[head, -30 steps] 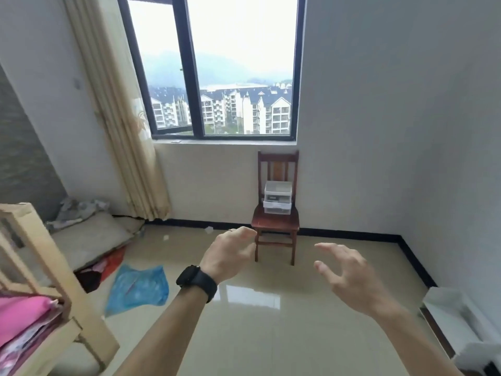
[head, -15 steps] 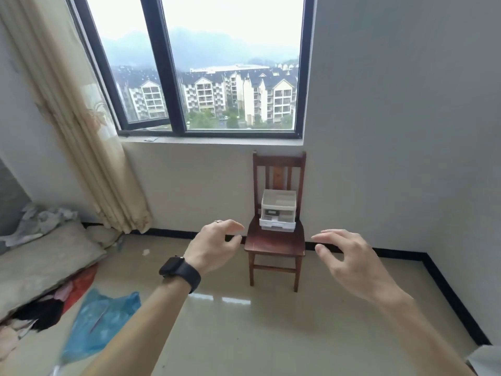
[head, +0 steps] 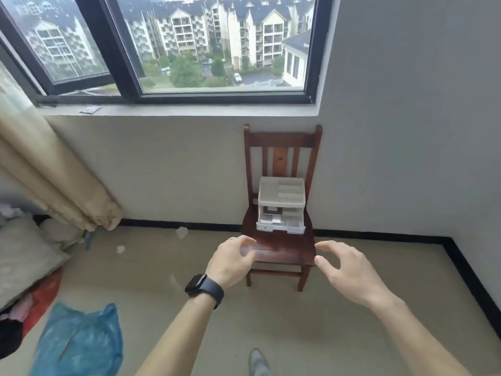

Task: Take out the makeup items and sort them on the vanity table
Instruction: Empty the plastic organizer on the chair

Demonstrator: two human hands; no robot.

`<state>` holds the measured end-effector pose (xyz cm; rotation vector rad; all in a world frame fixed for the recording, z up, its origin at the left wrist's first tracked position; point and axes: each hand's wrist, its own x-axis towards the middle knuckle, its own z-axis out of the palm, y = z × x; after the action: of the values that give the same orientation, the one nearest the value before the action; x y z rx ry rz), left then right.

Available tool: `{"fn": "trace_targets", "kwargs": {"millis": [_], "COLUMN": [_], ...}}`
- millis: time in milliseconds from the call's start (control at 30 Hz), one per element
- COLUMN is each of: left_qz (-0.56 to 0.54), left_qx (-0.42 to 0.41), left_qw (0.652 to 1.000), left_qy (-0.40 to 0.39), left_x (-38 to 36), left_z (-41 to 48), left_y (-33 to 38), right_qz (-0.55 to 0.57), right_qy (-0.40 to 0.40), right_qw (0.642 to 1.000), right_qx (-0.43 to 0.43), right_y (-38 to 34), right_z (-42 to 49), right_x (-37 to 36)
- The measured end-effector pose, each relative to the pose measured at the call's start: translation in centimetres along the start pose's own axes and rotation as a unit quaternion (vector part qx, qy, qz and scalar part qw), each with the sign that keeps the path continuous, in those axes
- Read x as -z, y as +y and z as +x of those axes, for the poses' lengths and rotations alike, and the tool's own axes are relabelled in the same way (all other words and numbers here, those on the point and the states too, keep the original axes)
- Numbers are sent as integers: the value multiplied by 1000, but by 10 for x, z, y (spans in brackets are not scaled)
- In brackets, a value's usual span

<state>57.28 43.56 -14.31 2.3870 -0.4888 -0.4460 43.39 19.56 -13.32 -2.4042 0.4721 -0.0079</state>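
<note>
A white plastic organizer point(head: 280, 204) with an open top tray and a pulled-out lower drawer stands on the seat of a dark wooden chair point(head: 279, 248) against the wall under the window. Small items show dimly inside the drawer. My left hand point(head: 233, 260), with a black watch on the wrist, reaches out in front of the chair's left front edge, fingers loosely curved and holding nothing. My right hand point(head: 341, 267) is stretched toward the seat's right front corner, fingers spread and curved, also holding nothing. Both hands are short of the organizer.
A beige curtain point(head: 51, 175) hangs at the left. A blue plastic bag point(head: 81, 340) lies on the tiled floor at lower left, beside a grey cushion point(head: 24, 256) and red cloth. Small paper scraps lie on the floor. A shoe tip point(head: 257, 362) shows at the bottom.
The chair and organizer have grown larger and nearer as I walk toward them. Both hands have stayed raised and now reach close to the seat's front edge.
</note>
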Motion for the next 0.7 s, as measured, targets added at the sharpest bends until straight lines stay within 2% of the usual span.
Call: {"fn": "trace_targets", "kwargs": {"millis": [267,433,533,700], "left_qz": [27,32,48,108], "left_qx": [90,149,167,172], "left_qw": [991,983,981,971], "left_qy": [-97,-105,-91,-123], "left_x": [-57,-103,-132,-194], "left_z": [184,282,339,418], "left_y": [-26,-40,-51,-68], "right_qz": [88,146,167,157], "right_qy": [-44,-60,-66,-92], "right_qw": [983,961,953,953], "right_qx": [-155,-227,-246,-243], "right_y": [44,85,111,154], "right_z": [148,244,305,378], "right_x": [-61,-94,-116,-159]}}
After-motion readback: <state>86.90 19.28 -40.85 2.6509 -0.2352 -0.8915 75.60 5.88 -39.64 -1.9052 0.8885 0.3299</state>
